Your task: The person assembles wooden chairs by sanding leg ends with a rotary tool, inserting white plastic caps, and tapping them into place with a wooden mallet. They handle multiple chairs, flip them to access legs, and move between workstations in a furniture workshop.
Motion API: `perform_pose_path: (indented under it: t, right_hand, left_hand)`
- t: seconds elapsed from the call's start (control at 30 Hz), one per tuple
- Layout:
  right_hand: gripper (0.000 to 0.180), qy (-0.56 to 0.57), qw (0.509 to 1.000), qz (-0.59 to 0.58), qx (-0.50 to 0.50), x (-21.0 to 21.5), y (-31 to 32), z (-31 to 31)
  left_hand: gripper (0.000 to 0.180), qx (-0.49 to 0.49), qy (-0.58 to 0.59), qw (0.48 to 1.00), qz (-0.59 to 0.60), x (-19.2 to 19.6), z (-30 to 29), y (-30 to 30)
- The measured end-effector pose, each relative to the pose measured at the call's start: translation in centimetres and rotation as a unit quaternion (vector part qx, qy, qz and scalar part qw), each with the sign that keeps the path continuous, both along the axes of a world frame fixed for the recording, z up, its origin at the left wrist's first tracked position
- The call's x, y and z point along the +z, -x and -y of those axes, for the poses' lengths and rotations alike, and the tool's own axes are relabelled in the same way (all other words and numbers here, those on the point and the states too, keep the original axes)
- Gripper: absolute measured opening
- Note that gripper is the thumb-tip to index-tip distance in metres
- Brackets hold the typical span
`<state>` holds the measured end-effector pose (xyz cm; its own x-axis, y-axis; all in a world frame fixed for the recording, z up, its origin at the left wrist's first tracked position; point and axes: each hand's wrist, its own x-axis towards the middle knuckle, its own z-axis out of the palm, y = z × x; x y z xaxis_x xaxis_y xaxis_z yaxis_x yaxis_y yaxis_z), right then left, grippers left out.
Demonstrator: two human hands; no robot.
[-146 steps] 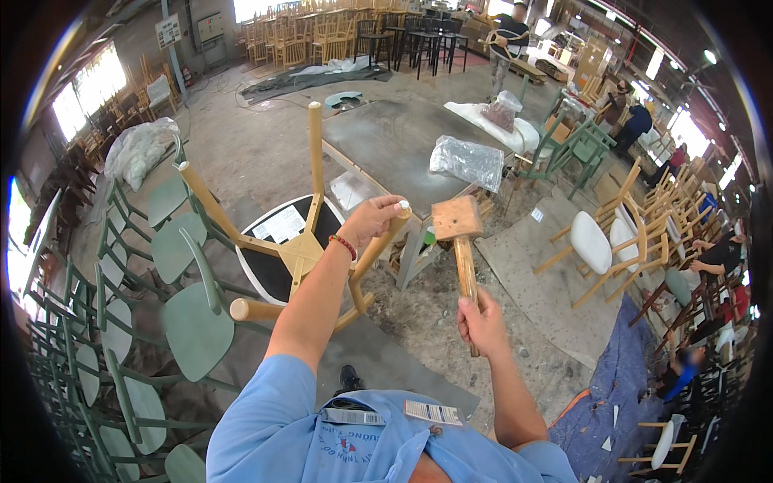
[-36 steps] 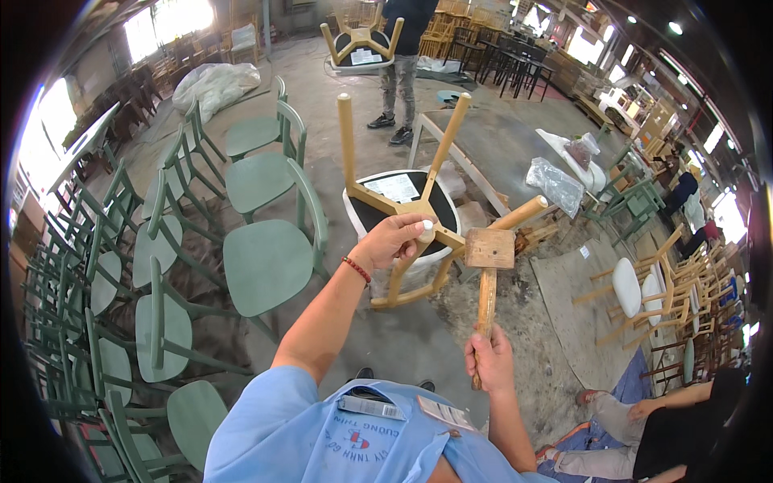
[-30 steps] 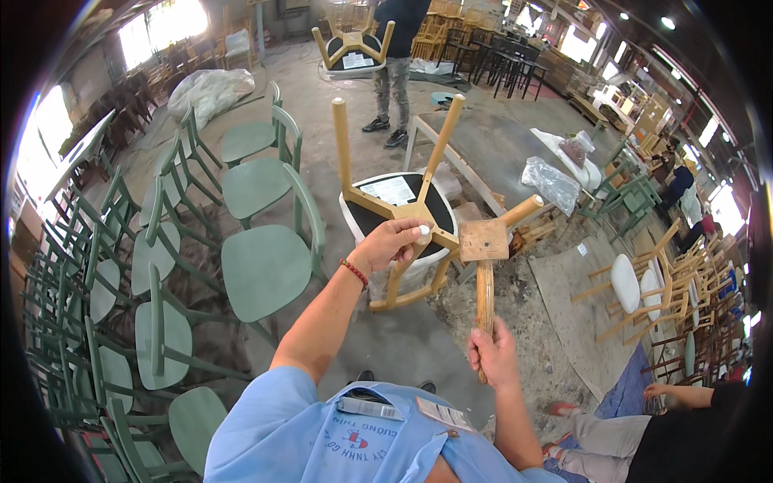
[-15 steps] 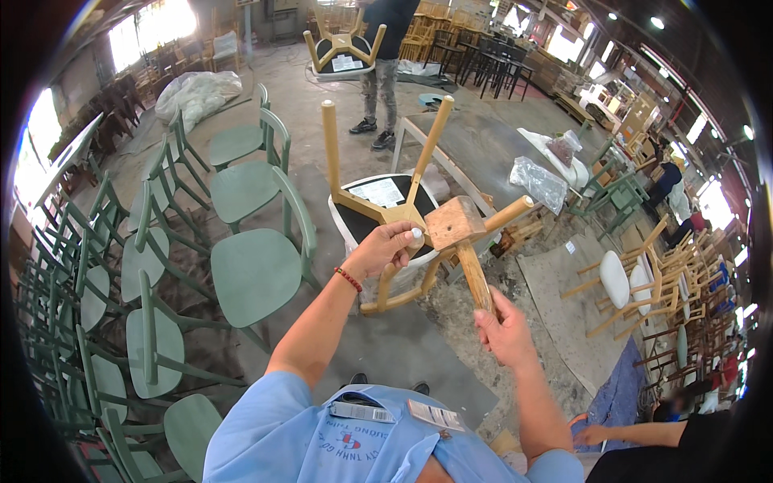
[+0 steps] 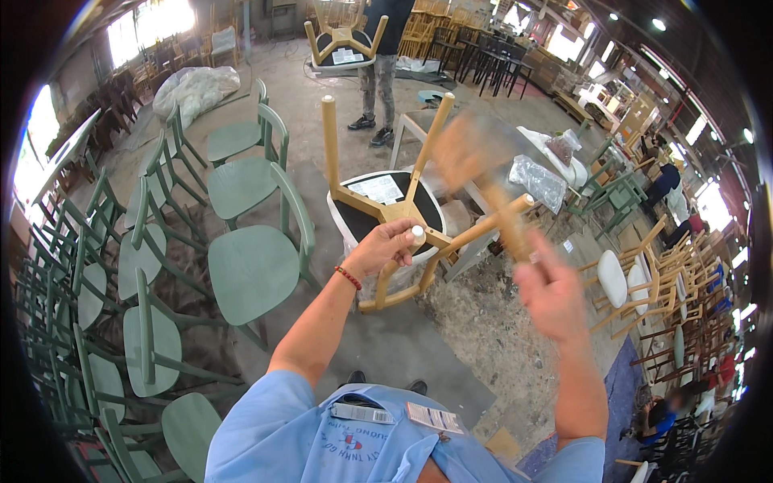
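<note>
A light wood chair (image 5: pixel 402 211) stands upside down before me, its legs pointing up and a white label (image 5: pixel 377 189) on the black underside of its seat. My left hand (image 5: pixel 378 248) is closed around the top of the nearest leg, just beside a round white cap (image 5: pixel 418 231) on its end. White caps also top the other legs. In my right hand (image 5: pixel 554 290) is a wooden mallet (image 5: pixel 475 153), gripped by the handle. Its block head is smeared by motion and hangs above and right of the capped leg, apart from it.
Rows of green chairs (image 5: pixel 250 274) fill the left side. Beyond my chair, a person (image 5: pixel 378 80) stands by another upturned chair (image 5: pixel 345 44). A grey table (image 5: pixel 475 133) with a plastic bag (image 5: pixel 538 183) is to the right, with stacked wooden chairs (image 5: pixel 644 278) further right.
The mallet has swung up and right, away from the capped leg, with my right hand. My left hand has kept its place. Another person's arm at the lower right has left view.
</note>
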<state>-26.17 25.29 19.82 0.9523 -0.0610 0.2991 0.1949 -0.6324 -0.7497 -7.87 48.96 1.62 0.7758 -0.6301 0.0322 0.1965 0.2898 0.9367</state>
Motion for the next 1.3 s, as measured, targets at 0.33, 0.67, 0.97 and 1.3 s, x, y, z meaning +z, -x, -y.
perform_pose_path:
  t: [0.33,0.67,0.97,1.3]
  right_hand:
    - [0.051,0.189,0.982,-0.008,-0.012,-8.1,0.1,3.3]
    - [0.041,-0.198,0.844,-0.367,-0.337,-24.0,17.5,12.0]
    - [0.030,-0.039,0.870,-0.455,-0.188,-37.1,23.2,6.3]
    - [0.042,-0.244,0.863,-0.425,-0.123,-35.6,13.1,16.6]
  left_hand:
    - [0.049,0.091,-0.264,0.947,0.159,-1.7,2.1,1.1]
    - [0.052,0.208,-0.237,0.925,0.210,-7.4,2.9,2.2]
    - [0.046,-0.201,-0.513,0.823,0.135,-20.2,-2.5,14.5]
    - [0.032,-0.185,-0.692,0.684,-0.134,-23.3,-2.5,13.2]
